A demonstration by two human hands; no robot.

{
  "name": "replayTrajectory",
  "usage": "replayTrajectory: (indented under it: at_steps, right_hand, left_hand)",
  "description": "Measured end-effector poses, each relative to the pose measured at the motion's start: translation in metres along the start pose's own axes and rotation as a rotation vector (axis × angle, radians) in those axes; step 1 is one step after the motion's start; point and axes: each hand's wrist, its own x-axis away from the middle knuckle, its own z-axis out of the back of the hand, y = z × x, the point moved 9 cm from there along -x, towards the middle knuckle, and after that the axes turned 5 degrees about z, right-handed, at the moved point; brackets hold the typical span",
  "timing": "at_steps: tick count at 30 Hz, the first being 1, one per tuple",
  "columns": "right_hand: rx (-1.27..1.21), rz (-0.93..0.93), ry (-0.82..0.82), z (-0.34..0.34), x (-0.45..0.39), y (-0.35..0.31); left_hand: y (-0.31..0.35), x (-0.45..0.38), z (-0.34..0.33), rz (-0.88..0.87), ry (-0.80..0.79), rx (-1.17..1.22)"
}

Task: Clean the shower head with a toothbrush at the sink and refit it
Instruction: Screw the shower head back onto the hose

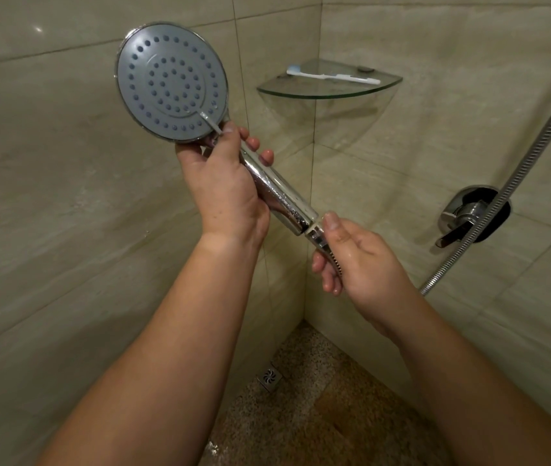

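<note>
Looking down through the head camera, I have the shower head [171, 82] raised in the tiled corner, its grey nozzle face turned toward me. My left hand [223, 183] is wrapped round the top of the chrome handle just under the disc, thumb up by the little selector lever, which I judge steadies the body against twisting. My right hand [358, 260] pinches the hose nut [317, 235] at the handle's lower end, thumb on top and fingers curled beneath; the nut meets the handle, though whether it is screwed fully home I cannot tell. From there the metal hose [502, 196] loops away to the right past the mixer valve [475, 213]. That two-handed hold suits turning the coupling (loosening or tightening, I cannot say which from this alone). The toothbrush [333, 76] lies flat on the glass corner shelf [381, 87], well apart from both hands, parked within reach. No sink shows here.
</note>
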Motion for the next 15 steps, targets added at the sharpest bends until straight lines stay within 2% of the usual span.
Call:
replayTrajectory:
  at_steps: [4, 8, 12, 15]
  right_hand:
    - [0.096, 0.072, 0.007, 0.0007, -0.0013, -0.0006]
    - [0.062, 0.01, -0.008, -0.0013, -0.002, 0.005]
    - [0.098, 0.094, 0.049, 0.0016, -0.0016, -0.0009]
    - [0.073, 0.036, 0.04, 0.0028, -0.0044, 0.0057]
  left_hand:
    - [-0.0009, -0.0011, 0.0004, 0.002, -0.005, 0.002]
    - [-0.0001, -0.002, -0.0021, -0.01, -0.014, -0.003]
    - [-0.0017, -0.0018, -0.0023, -0.007, -0.013, 0.002]
    - [-0.0015, -0.0019, -0.0031, -0.005, -0.019, -0.001]
